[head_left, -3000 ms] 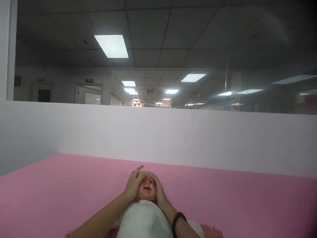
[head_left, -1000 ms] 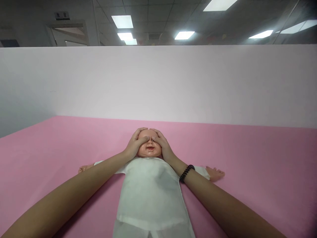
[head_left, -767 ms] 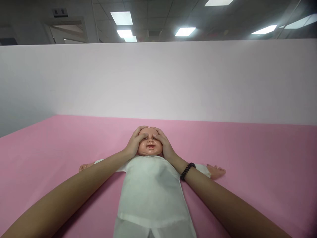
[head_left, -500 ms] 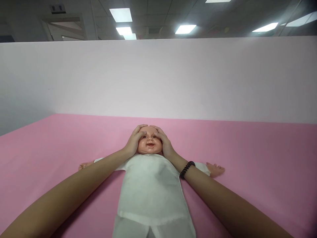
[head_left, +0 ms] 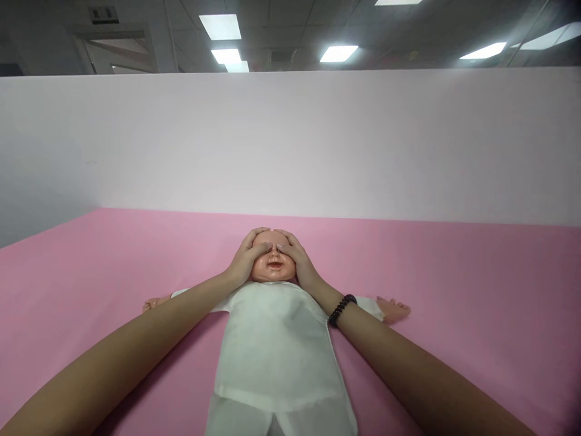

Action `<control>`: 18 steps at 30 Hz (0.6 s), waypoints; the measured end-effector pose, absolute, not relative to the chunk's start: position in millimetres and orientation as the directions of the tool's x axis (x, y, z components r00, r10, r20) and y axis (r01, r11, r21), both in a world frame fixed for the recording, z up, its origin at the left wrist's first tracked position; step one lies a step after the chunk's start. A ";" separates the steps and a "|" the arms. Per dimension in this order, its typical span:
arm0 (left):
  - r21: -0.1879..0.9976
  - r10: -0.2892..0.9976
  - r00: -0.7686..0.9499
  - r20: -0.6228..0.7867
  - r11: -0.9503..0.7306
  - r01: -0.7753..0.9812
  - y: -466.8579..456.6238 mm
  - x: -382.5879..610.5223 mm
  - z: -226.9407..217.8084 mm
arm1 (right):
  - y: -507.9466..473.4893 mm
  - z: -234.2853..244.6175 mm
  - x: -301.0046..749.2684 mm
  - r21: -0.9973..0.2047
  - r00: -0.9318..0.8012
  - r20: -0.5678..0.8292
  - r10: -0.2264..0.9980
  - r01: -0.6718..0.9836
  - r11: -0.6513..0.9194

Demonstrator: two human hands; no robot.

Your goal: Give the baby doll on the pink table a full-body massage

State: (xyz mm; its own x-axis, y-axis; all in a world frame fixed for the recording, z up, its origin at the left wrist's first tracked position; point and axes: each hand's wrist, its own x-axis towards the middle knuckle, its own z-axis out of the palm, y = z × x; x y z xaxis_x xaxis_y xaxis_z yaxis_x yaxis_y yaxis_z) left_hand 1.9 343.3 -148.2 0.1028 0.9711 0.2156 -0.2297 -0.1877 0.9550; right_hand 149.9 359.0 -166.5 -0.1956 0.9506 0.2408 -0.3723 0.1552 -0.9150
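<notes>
A baby doll (head_left: 276, 345) with a white cloth body lies on its back, its arms spread out to both sides. Its hard, shiny head (head_left: 274, 271) points away from me. My left hand (head_left: 247, 255) wraps round the left side of the head, with the thumb over one eye. On the other side my right hand (head_left: 297, 257) cups the head in the same way, its thumb across the other eye. Fingers of both hands curve over the top of the head. The doll's mouth shows between my palms, while its eyes are covered.
The doll lies on a pink surface (head_left: 454, 290). A white partition (head_left: 290, 139) rises behind it, and another white panel (head_left: 36, 181) stands at the left. A black coiled band (head_left: 342, 310) is round my right wrist. Ceiling lights show above the partition.
Both thumbs have slid inward and now cover the doll's eyes, which were showing before. The hands keep their hold on the head, and the doll stays in place.
</notes>
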 end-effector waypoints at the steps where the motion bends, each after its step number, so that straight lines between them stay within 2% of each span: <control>1: 0.954 0.972 0.101 0.210 -0.181 -0.240 343.1 2.8 -147.6 | 359.3 -166.5 149.8 -0.913 -0.193 0.244 0.950 -0.377 0.158; 7: 0.950 0.979 0.076 0.190 -0.163 -0.266 342.7 6.3 -144.8 | 361.3 -167.8 148.9 -0.895 -0.199 0.243 0.949 -0.423 0.140; 18: 0.951 0.967 0.097 0.236 -0.210 -0.225 343.1 2.0 -149.2 | 360.9 -168.3 149.6 -0.908 -0.195 0.248 0.949 -0.388 0.157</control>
